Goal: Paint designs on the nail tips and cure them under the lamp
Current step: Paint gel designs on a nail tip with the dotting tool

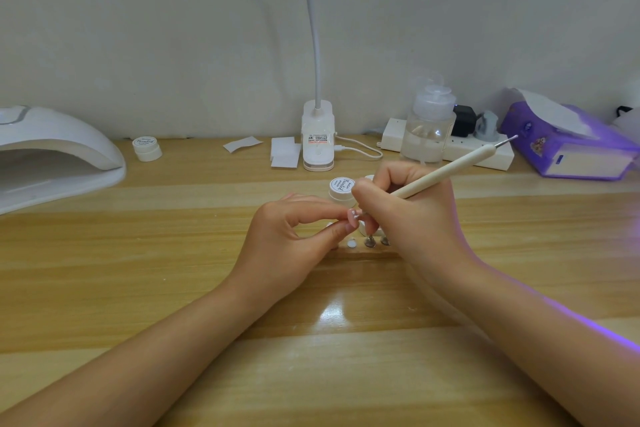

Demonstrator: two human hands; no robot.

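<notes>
Two bare forearms: enter from the near edge and converge mid-table [138, 288].
Left hand [294, 239]: fingers curled, thumb and fingertips pinching a small pink nail tip [352, 217].
Right hand [412, 208]: curled round a cream dotting pen [446, 170] in a writing grip; working end hidden at the pinched tip, metal-tipped rear end slanting up and away to the right.
Just below the pinch: a white disc [352, 244] and two small metal-based stands [370, 241], on the table surface.
Directly behind the pinch, touching the right knuckles in view: white gel pot [341, 188], lid on.
Far left of the grip: white curing lamp [52, 152]; a second white pot [147, 148] beside it.
Behind the grip, along the wall: clip lamp base [318, 135], white paper squares [284, 152], clear pump bottle [429, 125], power strip [491, 152].
Far right of the grip: purple tissue pack [568, 146].
</notes>
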